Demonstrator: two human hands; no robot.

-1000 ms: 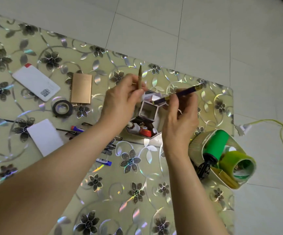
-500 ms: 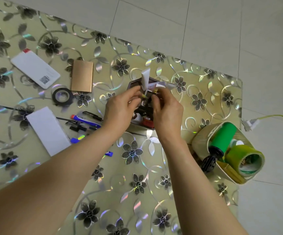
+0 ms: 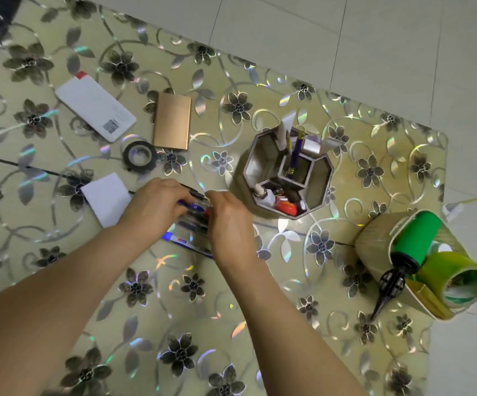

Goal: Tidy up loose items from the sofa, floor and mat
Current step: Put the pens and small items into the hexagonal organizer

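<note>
Both my hands are down on a bunch of loose pens point(image 3: 191, 224) lying on the flowered mat point(image 3: 174, 304). My left hand point(image 3: 157, 202) curls its fingers over a blue pen and a black pen at the bunch's left end. At the right end, my right hand point(image 3: 227, 217) curls over the pens. To the right of my hands stands an octagonal desk organizer point(image 3: 263, 167). A purple pen point(image 3: 295, 157) stands upright in its middle slot, and small bottles lie in its near compartment.
A white power bank point(image 3: 94, 110), a gold power bank point(image 3: 171, 124), a black tape roll point(image 3: 140, 157) and a white card point(image 3: 106, 195) lie on the mat's left. Tape rolls with a green handle point(image 3: 414, 244) sit at the right edge. Tiled floor point(image 3: 388, 52) lies beyond.
My hands let go of the two pens into the organizer, then moved left and down onto the loose pens on the mat. The purple pen now stands in the organizer.
</note>
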